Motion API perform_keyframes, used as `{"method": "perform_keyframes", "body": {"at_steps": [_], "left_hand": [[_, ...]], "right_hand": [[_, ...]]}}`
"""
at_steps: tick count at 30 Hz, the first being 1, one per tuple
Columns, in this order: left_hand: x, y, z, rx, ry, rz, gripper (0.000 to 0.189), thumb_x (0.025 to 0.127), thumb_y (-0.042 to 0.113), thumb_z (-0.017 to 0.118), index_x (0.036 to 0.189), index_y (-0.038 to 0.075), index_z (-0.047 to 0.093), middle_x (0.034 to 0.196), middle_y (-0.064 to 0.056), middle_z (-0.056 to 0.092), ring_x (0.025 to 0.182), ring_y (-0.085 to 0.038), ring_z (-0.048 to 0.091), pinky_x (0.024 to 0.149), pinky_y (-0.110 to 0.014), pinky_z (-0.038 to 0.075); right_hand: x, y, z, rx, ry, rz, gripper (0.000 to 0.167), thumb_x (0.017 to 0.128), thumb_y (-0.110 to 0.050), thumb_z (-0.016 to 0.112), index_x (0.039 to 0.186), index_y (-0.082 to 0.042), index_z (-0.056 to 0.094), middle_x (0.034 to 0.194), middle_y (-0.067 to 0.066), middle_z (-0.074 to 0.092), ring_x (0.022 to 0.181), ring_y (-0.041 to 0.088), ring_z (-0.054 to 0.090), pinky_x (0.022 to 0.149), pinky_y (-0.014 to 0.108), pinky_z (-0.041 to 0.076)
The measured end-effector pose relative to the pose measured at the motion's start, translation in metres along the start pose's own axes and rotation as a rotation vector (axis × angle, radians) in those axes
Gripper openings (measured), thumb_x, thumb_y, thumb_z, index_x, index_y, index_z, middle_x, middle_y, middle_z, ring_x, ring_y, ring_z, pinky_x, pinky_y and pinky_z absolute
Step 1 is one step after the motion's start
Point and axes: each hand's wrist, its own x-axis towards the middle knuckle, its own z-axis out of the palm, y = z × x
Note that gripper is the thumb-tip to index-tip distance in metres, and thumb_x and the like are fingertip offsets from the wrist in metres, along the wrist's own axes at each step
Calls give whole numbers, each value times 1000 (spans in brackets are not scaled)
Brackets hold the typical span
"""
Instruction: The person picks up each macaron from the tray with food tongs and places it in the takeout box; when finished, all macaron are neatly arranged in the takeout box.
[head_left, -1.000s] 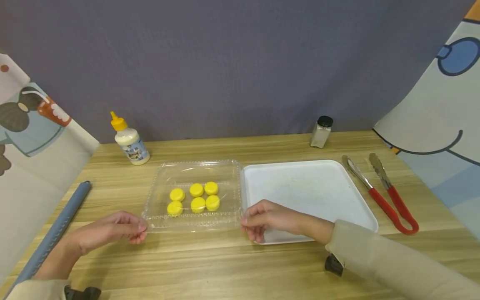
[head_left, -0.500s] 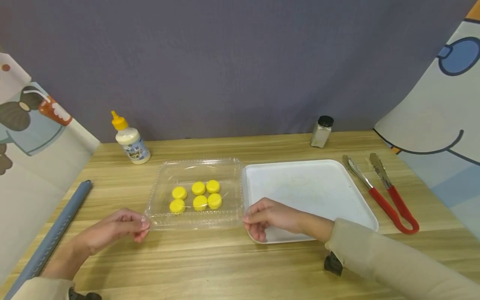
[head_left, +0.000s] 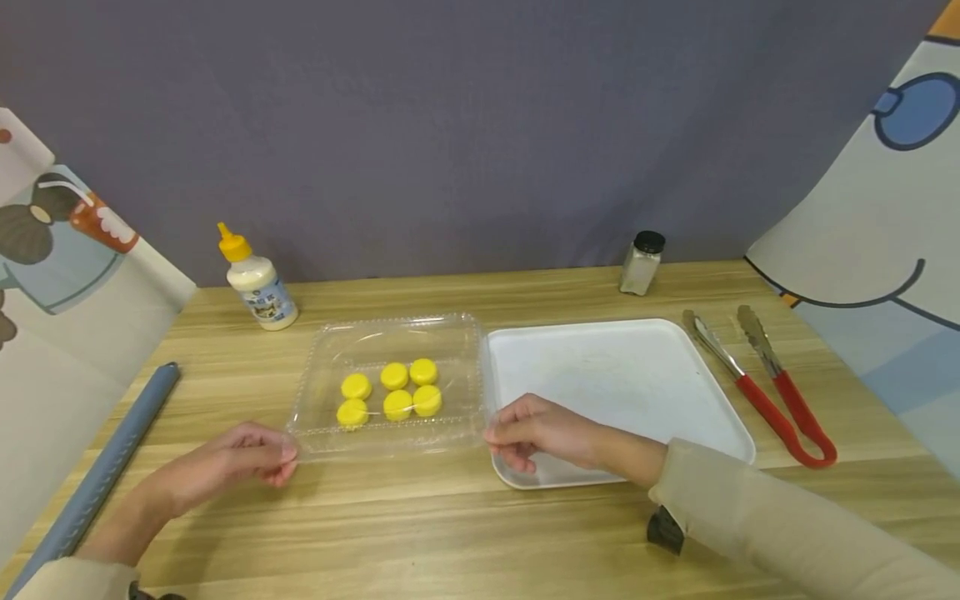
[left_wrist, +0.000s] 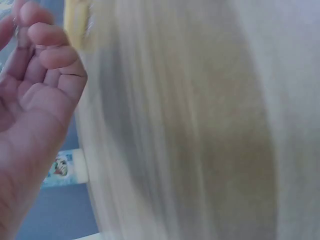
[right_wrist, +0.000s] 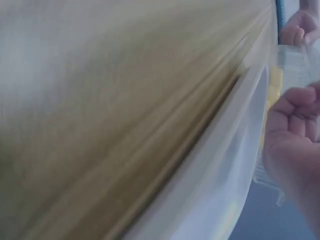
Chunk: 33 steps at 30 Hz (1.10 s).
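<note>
A clear plastic clamshell box (head_left: 390,340) spans the space between my hands in the head view. Several yellow round pieces (head_left: 356,386), like small macarons, show through its clear plastic. My left hand (head_left: 228,467) pinches the box's front left corner between thumb and fingers. At the front right corner, my right hand (head_left: 547,435) pinches the rim, the forearm passing over a white tray (head_left: 607,375). The left wrist view shows the left hand (left_wrist: 42,95) with curled fingers, the box mostly cut off. In the right wrist view, the right hand (right_wrist: 292,140) is beside the box (right_wrist: 295,57).
A white squeeze bottle (head_left: 262,292) with a yellow cap stands behind the box. At the back right is a small jar (head_left: 642,265) with a black lid. Red-handled tongs (head_left: 780,408) lie right of the tray. A long grey-blue bar (head_left: 112,467) lies along the left side.
The box and both hands shift slightly away from me, with a small sideways drift. Both hands keep their pinch on the corners. The tray and tongs stay put.
</note>
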Motion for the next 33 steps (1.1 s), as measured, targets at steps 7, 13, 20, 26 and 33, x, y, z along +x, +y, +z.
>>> {"method": "perform_keyframes", "body": {"at_steps": [7,13,20,26,33], "left_hand": [[-6,8,-7,20,-39,-127,32,109,7,36,102,-16,57,95,0,65,85,-14,59,79,-30,52],[-8,12,-10,70,-35,-159,32,109,9,38,105,-12,63,99,-4,70,89,-14,63,81,-31,54],[-10,15,-12,36,-98,-152,30,109,6,38,103,-15,59,100,-2,70,89,-13,62,83,-31,53],[-10,17,-11,34,-111,-167,32,109,7,38,105,-15,61,100,-3,69,86,-15,61,79,-31,53],[-11,17,-13,37,-106,-174,33,109,7,37,109,-15,61,101,-2,70,87,-12,61,77,-29,52]], "right_hand": [[0,-5,-2,-85,-83,60,38,105,-17,53,91,18,58,63,-3,57,55,6,51,56,18,45],[0,-9,-1,-134,-76,102,39,106,-20,53,92,16,61,63,-3,59,56,6,53,57,19,48],[1,-10,1,-158,-37,132,36,105,-20,55,94,13,65,63,-3,60,56,6,54,56,19,49],[1,-8,3,-146,-38,120,36,105,-19,55,94,14,63,63,-3,59,56,6,53,56,18,48],[0,-9,5,-140,-34,120,36,105,-19,55,90,12,62,63,-2,58,56,6,52,56,18,48]]}}
